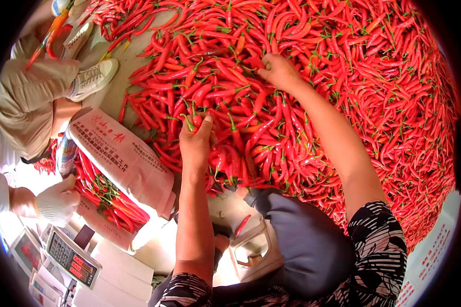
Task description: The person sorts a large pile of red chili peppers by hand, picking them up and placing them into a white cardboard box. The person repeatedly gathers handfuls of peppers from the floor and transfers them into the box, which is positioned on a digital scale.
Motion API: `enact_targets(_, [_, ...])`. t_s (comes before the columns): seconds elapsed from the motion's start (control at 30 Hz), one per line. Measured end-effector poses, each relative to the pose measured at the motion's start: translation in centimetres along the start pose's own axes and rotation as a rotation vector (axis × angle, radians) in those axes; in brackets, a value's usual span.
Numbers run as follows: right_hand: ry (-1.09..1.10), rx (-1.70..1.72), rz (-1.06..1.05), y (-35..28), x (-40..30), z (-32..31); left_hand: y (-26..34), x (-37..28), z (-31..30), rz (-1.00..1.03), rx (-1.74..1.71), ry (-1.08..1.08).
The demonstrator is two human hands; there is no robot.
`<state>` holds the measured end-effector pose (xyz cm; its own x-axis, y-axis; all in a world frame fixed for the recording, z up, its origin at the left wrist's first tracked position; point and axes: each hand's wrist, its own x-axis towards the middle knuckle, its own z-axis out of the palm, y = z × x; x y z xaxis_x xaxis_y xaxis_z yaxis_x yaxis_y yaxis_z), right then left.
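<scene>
A broad heap of red chili peppers (361,99) spreads before me, most of them with green stems. My left hand (196,136) is closed around a few red chili peppers (195,119), their stems standing up past my thumb; the rest of them is hidden by the hand. Farther out, my right hand (279,71) reaches into the heap with its fingers curled. An orange-red pepper (274,47) lies right at its fingertips, but whether the fingers grip it is not clear.
At left, a newspaper-lined box (119,153) contains chili peppers (126,209). Another person's gloved hand (57,203) is beside it. A digital scale (73,257) stands lower left. Near my knee, a loose pepper (242,225) lies apart from the heap. A white perforated crate (426,257) borders the right side.
</scene>
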<state>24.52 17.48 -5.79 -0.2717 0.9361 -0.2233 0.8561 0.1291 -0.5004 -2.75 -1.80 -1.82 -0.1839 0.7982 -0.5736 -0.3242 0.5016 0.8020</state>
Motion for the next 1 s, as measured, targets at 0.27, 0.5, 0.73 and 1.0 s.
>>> enact_targets(0.27, [0.032,0.699,-0.030,-5.7,0.0,-3.2,-1.1,0.2,-0.7,-0.043,-0.357,-0.091])
enact_targets(0.5, [-0.204,1.033,-0.152,-9.6,-3.8,-5.3,0.1,0.4,-0.5,-0.080,-0.707,-0.329])
enact_targets(0.73, [0.195,0.315,-0.791,-13.5,-10.5,-3.2,1.6,-1.0,2.1,-0.098,-0.946,-0.411])
enact_targets(1.0, [-0.129,1.020,-0.164,-12.7,-11.8,-3.5,1.2,-1.6,2.1,-0.069,-0.752,-0.329])
